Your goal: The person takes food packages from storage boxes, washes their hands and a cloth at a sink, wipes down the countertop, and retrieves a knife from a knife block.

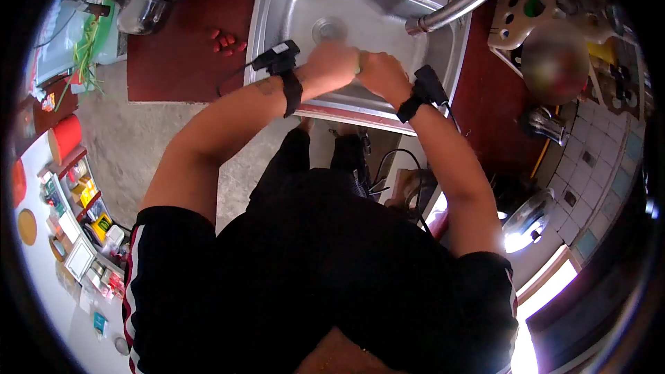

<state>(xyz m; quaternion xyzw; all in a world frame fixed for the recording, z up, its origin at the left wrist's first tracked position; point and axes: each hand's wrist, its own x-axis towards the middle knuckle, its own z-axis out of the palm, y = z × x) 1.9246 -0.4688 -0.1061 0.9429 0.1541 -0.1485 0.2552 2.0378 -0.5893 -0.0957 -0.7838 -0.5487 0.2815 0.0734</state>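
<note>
My left hand (331, 67) and my right hand (382, 74) meet over the near part of a steel sink (305, 10). Both have their fingers curled in, and the left is slightly blurred. A sliver of something small and light green (358, 62) shows between them; its kind is hidden by the fingers. Each wrist wears a black strap with a small black box. Beyond the hands, the round drain (329, 30) lies in the sink's floor.
Several small red pieces (227, 42) lie on the dark red counter (163, 62) left of the sink. A curved metal faucet (467, 5) arches over the sink's right side. Green stalks (86, 52) and a metal pot (140, 15) are at far left. A beige rack (523, 17) stands right.
</note>
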